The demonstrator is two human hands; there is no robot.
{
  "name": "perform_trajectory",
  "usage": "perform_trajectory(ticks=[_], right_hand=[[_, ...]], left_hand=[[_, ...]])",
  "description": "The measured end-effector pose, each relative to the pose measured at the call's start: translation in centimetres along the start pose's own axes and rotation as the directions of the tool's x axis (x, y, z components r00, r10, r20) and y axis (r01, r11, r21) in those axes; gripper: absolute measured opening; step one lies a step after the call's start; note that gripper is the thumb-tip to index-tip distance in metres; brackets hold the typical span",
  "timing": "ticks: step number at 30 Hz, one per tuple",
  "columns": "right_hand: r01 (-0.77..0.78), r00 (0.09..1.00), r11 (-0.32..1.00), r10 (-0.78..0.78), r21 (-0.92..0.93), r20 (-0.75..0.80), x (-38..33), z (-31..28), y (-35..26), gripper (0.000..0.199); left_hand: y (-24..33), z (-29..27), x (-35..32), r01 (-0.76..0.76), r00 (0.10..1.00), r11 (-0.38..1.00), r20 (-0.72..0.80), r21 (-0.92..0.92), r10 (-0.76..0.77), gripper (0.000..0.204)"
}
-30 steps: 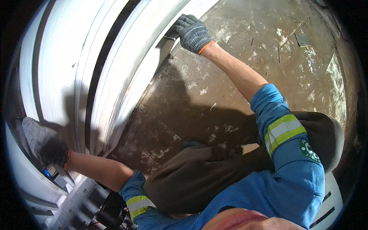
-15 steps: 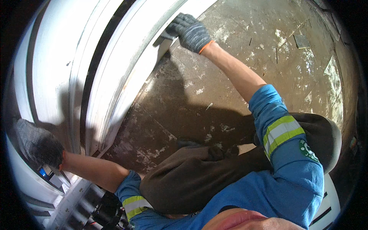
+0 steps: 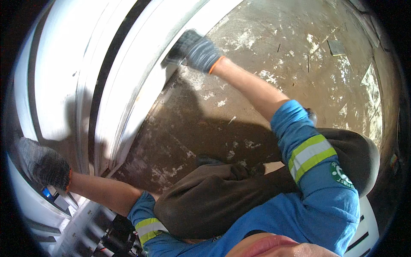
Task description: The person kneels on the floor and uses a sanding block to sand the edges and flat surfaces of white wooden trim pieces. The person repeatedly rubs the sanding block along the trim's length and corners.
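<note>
Both hands wear dark grey knit gloves with orange cuffs. My right hand (image 3: 195, 50) is pressed against the lower side of a long white slatted panel (image 3: 147, 55), its fingers closed over a dark grey flat pad (image 3: 172, 55). Motion smears those fingers, and the pad is mostly covered. At the far left, my left hand (image 3: 45, 165) lies over another white slat of the same structure, fingers stretched toward the upper left. Their tips are hard to make out in the shade.
Brown floor (image 3: 257, 85) with white paint patches spreads to the right. A small dark square sheet (image 3: 336, 47) lies on it. My bent knees (image 3: 205, 192) fill the lower middle. Dark slotted parts (image 3: 109, 233) stand at the lower left. Narrow dark gaps separate the white slats.
My right hand has slid down and to the left along the panel's side with the pad. My left hand stays in nearly the same place.
</note>
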State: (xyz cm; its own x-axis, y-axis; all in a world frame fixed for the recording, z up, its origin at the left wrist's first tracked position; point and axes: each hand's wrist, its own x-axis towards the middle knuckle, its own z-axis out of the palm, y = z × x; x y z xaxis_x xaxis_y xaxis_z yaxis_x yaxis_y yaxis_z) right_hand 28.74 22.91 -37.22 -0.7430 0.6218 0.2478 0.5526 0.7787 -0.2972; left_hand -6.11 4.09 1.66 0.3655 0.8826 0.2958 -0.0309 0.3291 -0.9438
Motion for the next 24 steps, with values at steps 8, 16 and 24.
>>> perform_trajectory(ticks=[8, 16, 24], right_hand=[[0.022, 0.833, 0.996, -0.067, -0.088, -0.549, 0.5, -6.5, 15.7, 0.018], [0.119, 0.944, 0.983, -0.070, 0.137, -0.321, -0.7, 4.3, -8.6, 0.046], [0.312, 0.909, 0.903, -0.193, 0.294, -0.370, -1.3, 5.0, -5.9, 0.049]], left_hand=[[1.4, -3.3, 1.4, 0.019, 0.991, 0.986, 0.125, 0.168, -0.040, 0.028], [0.0, -1.6, 1.7, 0.069, 0.995, 0.997, 0.072, 0.036, -0.072, 0.026], [-0.2, -2.6, 0.2, 0.041, 0.999, 0.988, 0.037, -0.147, -0.035, 0.031]])
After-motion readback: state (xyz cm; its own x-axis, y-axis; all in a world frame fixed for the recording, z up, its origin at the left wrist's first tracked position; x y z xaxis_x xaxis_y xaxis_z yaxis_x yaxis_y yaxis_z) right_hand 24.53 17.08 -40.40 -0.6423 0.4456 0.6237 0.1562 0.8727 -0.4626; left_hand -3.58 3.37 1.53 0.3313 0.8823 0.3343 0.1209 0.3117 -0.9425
